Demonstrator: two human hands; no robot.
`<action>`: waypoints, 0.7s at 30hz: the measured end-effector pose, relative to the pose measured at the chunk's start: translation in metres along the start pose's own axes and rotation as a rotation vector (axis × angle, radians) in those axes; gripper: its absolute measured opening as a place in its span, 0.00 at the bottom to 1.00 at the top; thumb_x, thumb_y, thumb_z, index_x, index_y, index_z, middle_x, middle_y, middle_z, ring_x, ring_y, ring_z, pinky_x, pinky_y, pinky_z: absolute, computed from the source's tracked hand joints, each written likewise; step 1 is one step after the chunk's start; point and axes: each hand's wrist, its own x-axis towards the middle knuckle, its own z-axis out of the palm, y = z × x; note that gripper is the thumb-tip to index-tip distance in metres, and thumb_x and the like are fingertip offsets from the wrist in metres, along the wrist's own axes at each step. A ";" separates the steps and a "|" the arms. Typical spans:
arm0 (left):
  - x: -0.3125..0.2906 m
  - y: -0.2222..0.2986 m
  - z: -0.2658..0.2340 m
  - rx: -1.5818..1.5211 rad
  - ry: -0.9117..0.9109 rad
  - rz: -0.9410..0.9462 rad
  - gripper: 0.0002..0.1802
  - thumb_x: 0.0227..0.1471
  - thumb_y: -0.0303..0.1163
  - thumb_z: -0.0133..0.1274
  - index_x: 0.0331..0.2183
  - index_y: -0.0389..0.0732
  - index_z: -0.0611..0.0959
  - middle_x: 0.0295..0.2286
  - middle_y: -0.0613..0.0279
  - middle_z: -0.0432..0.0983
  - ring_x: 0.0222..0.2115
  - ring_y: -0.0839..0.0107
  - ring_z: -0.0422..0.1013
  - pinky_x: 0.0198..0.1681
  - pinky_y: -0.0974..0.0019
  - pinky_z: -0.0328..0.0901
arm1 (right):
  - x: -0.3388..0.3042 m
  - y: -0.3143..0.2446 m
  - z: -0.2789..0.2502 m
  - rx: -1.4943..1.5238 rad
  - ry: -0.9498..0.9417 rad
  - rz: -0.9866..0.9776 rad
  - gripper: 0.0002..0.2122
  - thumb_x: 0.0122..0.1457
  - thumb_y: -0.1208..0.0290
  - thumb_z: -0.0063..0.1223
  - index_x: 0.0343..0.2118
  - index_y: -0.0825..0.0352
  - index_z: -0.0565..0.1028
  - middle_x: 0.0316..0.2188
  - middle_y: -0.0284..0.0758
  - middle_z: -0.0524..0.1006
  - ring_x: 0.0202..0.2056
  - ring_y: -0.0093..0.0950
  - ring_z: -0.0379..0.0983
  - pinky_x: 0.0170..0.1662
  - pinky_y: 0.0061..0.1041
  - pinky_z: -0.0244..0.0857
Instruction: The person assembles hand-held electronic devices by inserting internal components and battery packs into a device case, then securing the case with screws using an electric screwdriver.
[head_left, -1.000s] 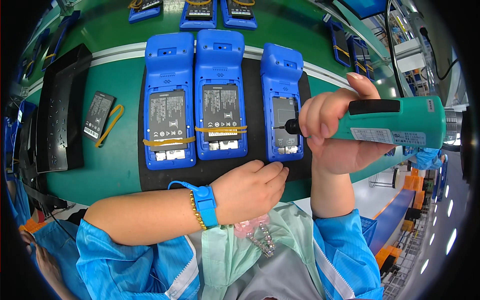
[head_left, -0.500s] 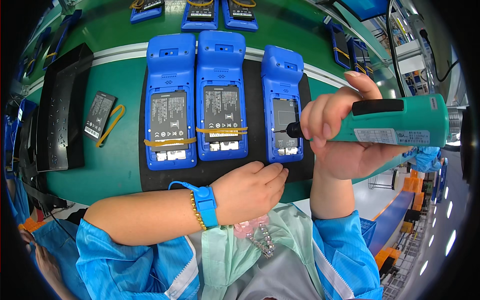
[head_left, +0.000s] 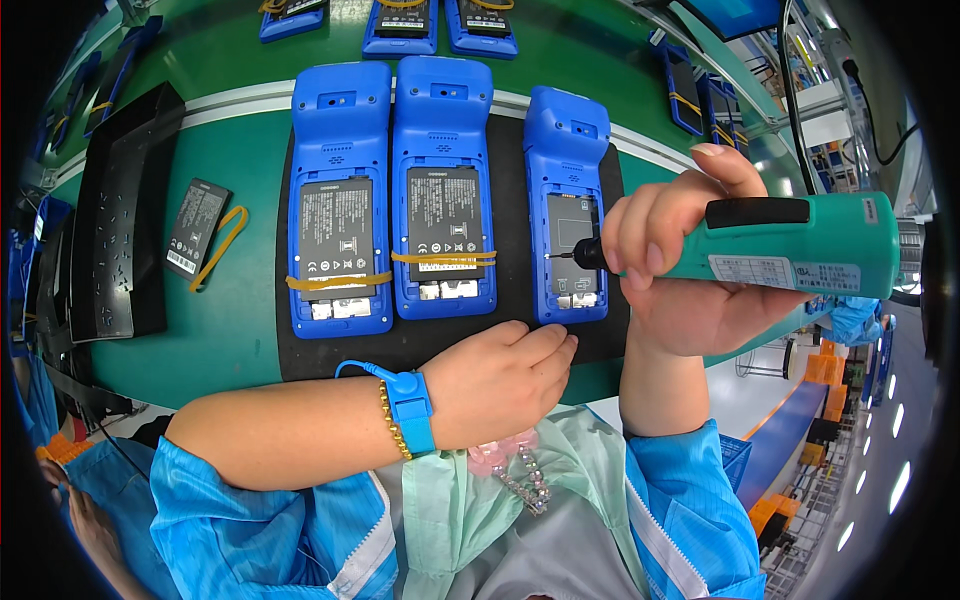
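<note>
My right hand [head_left: 690,265] is wrapped around a green electric screwdriver [head_left: 800,240], held almost level. Its thin bit reaches the left edge of a blue handheld terminal [head_left: 567,130], which lies back up with its battery bay uncovered. Just below that terminal, near the mat's front edge, my left hand [head_left: 500,385] is closed with its fingers curled together; anything inside is hidden. Two more blue terminals, a middle one [head_left: 443,120] and a left one [head_left: 340,130], lie alongside, each with a black battery and a yellow rubber band across it.
A black tray [head_left: 150,150] with small screws stands at the left, beside a loose battery [head_left: 198,225] and a yellow rubber band [head_left: 222,245]. Several banded terminals [head_left: 400,45] lie beyond the metal rail. A black mat [head_left: 400,355] lies underneath. Another person's hand [head_left: 90,525] shows lower left.
The screwdriver bit has shifted slightly up and left along the right-hand terminal's edge. My left hand stays in almost the same place.
</note>
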 end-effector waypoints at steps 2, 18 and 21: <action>0.000 0.001 -0.001 -0.003 -0.003 -0.002 0.18 0.47 0.33 0.52 0.39 0.36 0.85 0.47 0.56 0.78 0.45 0.69 0.70 0.40 0.70 0.65 | -0.001 0.000 0.000 0.001 0.006 0.003 0.47 0.60 0.27 0.29 0.60 0.76 0.61 0.22 0.32 0.69 0.18 0.24 0.64 0.21 0.26 0.60; 0.000 -0.001 0.000 -0.009 0.010 -0.004 0.19 0.46 0.33 0.52 0.39 0.35 0.85 0.46 0.56 0.78 0.45 0.69 0.70 0.40 0.70 0.65 | -0.005 0.013 -0.001 0.030 0.013 -0.082 0.51 0.55 0.24 0.38 0.57 0.79 0.63 0.19 0.36 0.71 0.17 0.25 0.64 0.20 0.24 0.59; -0.001 -0.002 0.000 -0.010 0.009 -0.001 0.19 0.46 0.33 0.52 0.39 0.35 0.85 0.47 0.56 0.78 0.45 0.69 0.70 0.40 0.70 0.65 | 0.000 0.011 -0.001 0.037 -0.016 -0.106 0.51 0.55 0.24 0.38 0.57 0.80 0.62 0.18 0.36 0.71 0.17 0.26 0.65 0.20 0.25 0.60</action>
